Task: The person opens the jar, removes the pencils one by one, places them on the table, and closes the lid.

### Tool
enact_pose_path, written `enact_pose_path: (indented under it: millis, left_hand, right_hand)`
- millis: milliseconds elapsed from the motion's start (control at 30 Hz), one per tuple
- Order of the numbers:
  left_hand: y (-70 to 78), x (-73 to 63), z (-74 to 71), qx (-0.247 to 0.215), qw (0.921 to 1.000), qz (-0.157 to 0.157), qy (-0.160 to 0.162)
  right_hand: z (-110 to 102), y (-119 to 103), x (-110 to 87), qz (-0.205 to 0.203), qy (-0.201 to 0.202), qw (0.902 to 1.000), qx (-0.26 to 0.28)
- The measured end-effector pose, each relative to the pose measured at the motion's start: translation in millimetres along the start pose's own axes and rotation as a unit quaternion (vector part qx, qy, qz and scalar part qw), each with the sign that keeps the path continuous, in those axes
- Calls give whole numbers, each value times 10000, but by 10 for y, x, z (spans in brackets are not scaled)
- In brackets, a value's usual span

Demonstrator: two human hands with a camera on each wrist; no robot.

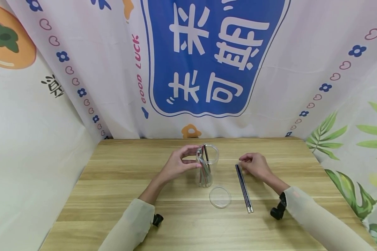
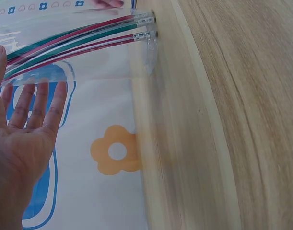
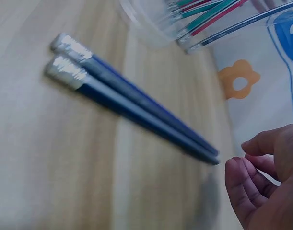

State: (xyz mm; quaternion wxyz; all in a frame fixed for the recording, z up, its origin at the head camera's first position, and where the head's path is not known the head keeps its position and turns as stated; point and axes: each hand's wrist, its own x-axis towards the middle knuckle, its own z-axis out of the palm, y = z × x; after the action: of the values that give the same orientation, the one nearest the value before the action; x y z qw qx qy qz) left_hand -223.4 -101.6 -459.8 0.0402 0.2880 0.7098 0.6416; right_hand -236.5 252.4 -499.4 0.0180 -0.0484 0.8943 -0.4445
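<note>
Fingers and thumb of the left hand [image 1: 177, 162] have a grip on a clear plastic cylindrical jar [image 1: 215, 158], bunch of slim red, green and dark pencils [image 1: 204, 176] leaning inside. Right of the jar, two dark blue pencils with silver ends [image 1: 244, 188] lie side by side; right hand [image 1: 256, 165]'s just beside their far tips, loosely curled, holding nothing. Round clear lid [image 1: 220, 197]'s sitting just in front of the jar.

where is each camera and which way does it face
Head: on the head, facing forward and down at the table and cloth; both sleeves, left grip and right grip show.
Left wrist: on that wrist, facing the jar; left grip and some right grip show.
Right wrist: on that wrist, facing two loose pencils; right grip shows lower right.
Both wrist views share the jar and orange flower.
</note>
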Motion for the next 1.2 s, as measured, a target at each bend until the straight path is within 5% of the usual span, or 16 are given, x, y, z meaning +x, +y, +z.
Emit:
enact_pose_path:
  millis: [133, 600, 1200]
  left_hand:
    - [-2, 1, -2, 2, 10000, 23, -2]
    - [0, 5, -13, 34, 9999, -109, 12]
    - [7, 5, -8, 25, 9999, -133, 17]
  right_hand:
    - [-80, -125, 6, -412, 167, 9989, -178]
    - [-272, -718, -43, -1414, -38, 9879, 641]
    - [-333, -1376, -173, -3182, -418, 9464, 355]
